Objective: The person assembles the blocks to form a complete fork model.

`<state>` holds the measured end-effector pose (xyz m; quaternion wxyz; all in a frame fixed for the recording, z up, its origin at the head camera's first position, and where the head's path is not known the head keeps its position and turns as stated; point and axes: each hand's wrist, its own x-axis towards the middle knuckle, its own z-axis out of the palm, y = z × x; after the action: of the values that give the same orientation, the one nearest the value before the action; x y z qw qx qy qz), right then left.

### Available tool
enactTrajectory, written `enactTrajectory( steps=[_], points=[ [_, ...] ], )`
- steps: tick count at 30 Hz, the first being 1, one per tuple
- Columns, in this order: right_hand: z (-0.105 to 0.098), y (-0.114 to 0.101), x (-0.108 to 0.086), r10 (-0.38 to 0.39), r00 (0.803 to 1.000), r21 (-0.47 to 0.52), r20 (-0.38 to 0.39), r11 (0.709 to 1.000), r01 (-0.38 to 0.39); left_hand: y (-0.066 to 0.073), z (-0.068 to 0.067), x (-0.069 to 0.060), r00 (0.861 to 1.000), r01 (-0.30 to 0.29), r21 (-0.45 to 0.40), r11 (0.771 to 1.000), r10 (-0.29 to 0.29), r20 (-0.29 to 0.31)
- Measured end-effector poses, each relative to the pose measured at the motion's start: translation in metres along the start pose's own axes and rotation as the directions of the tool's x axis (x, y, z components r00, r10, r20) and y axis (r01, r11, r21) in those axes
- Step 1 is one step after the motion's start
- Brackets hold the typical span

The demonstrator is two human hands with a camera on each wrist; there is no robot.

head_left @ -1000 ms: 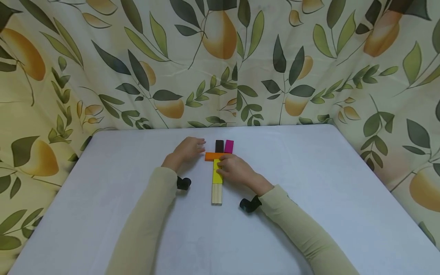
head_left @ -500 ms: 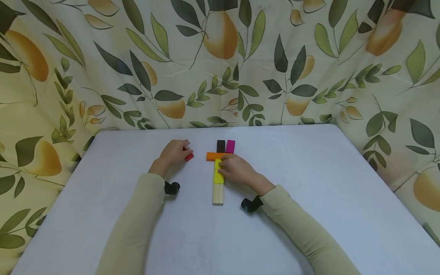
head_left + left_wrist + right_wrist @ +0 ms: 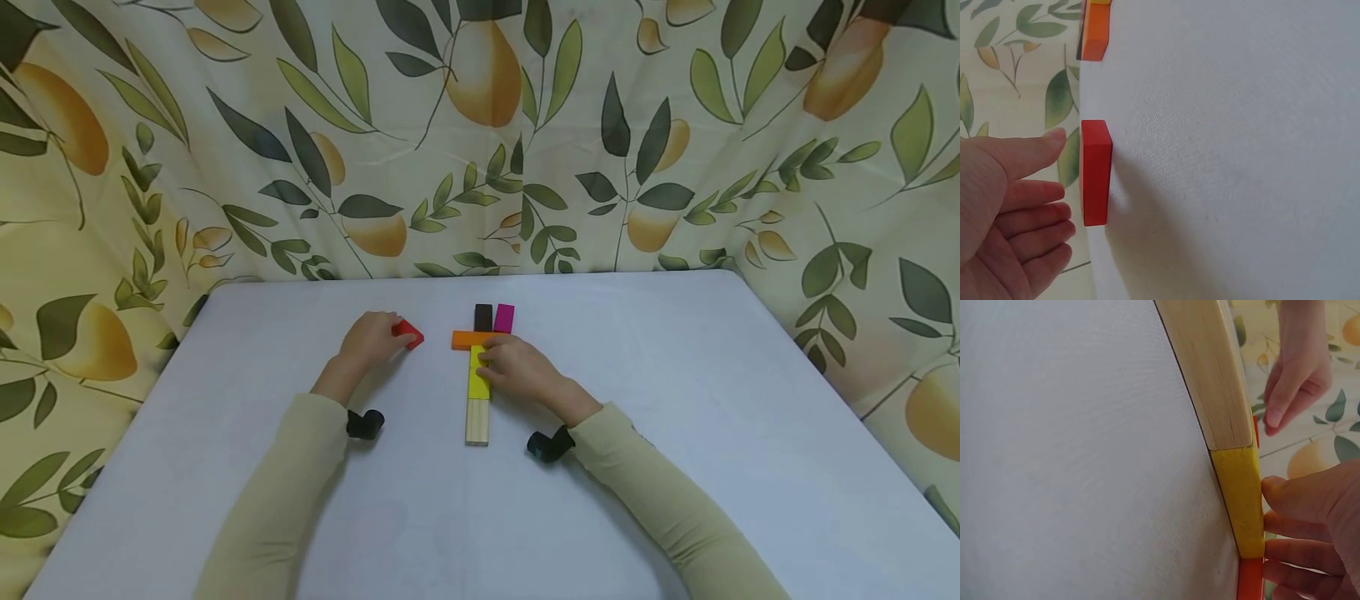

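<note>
A red block lies on the table to the left of a row of blocks. My left hand is right beside it, thumb and fingers loosely extended; in the left wrist view a small gap shows between the fingertips and the red block. My right hand rests its fingertips on the yellow block. That block runs between a plain wooden block and a crosswise orange block. Beyond the orange one stand a black block and a magenta block, side by side.
A white-covered table spreads out around the blocks. Behind it hangs a fabric printed with leaves and fruit, which also runs along both sides. Each wrist carries a small black camera.
My left hand has moved left and slightly nearer, away from the orange block. The red block has come into view beside its fingers. My right hand stays at the yellow block.
</note>
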<state>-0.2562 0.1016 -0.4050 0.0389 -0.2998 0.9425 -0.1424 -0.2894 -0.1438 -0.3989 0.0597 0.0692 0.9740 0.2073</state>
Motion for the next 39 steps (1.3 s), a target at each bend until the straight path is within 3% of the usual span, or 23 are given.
enactTrajectory(
  steps=[6,20,34,39],
  points=[
    [-0.0002,0.0012,0.0004,-0.021,1.0,-0.001,-0.016,1.0,0.021,0.0008,0.0007,-0.0039,0.999,0.036,-0.014,0.999,-0.036,0.013],
    [0.001,0.0025,-0.0001,-0.034,0.999,0.004,-0.024,0.999,0.034,0.0008,0.0048,-0.0027,0.998,-0.054,0.04,0.998,0.054,-0.011],
    [-0.0007,0.0028,-0.0005,-0.068,0.997,0.003,-0.047,0.998,0.068,0.0014,0.0034,0.0017,0.999,-0.006,-0.037,0.999,0.007,0.032],
    [-0.0004,0.0031,-0.0002,-0.057,0.998,0.004,-0.035,0.998,0.057,0.0027,0.0009,0.0021,0.999,-0.018,-0.013,1.0,0.018,0.049]
  ],
)
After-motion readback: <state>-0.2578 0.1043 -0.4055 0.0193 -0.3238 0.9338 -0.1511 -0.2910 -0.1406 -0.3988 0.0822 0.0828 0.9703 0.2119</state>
